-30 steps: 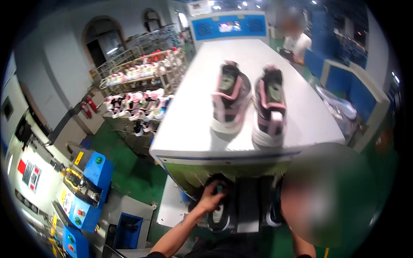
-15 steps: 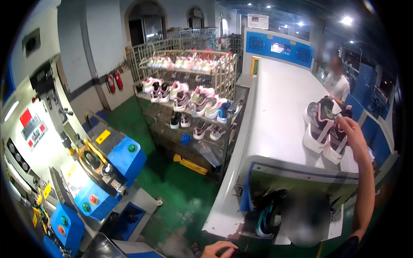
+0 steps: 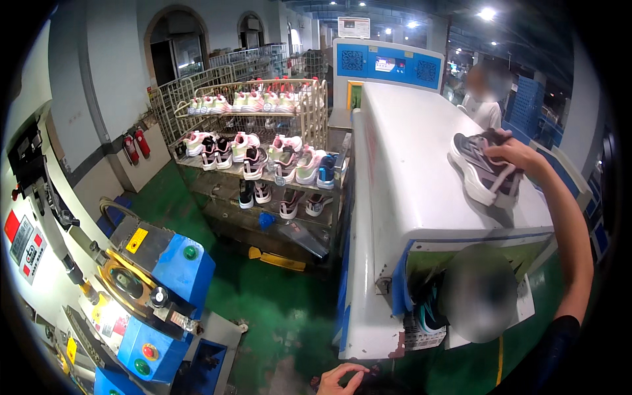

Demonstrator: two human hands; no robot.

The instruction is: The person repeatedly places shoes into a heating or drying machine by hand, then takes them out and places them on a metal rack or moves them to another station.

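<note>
Right hand [image 3: 520, 155] is clamped on a grey-and-black sneaker [image 3: 484, 172] lying on top of the long white machine [image 3: 421, 171]. Left hand [image 3: 342, 378] sits low at that machine's near end, fingers curled, can't tell on what. Left of the machine there's a blue press [image 3: 155, 283] with a yellow diamond label [image 3: 137, 240].

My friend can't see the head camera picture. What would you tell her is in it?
The person's right hand grips a dark sneaker on top of a long white machine, while the left hand hangs low at the bottom edge. To the left stand a wire rack of pink and white shoes and a blue machine on a green floor.
</note>
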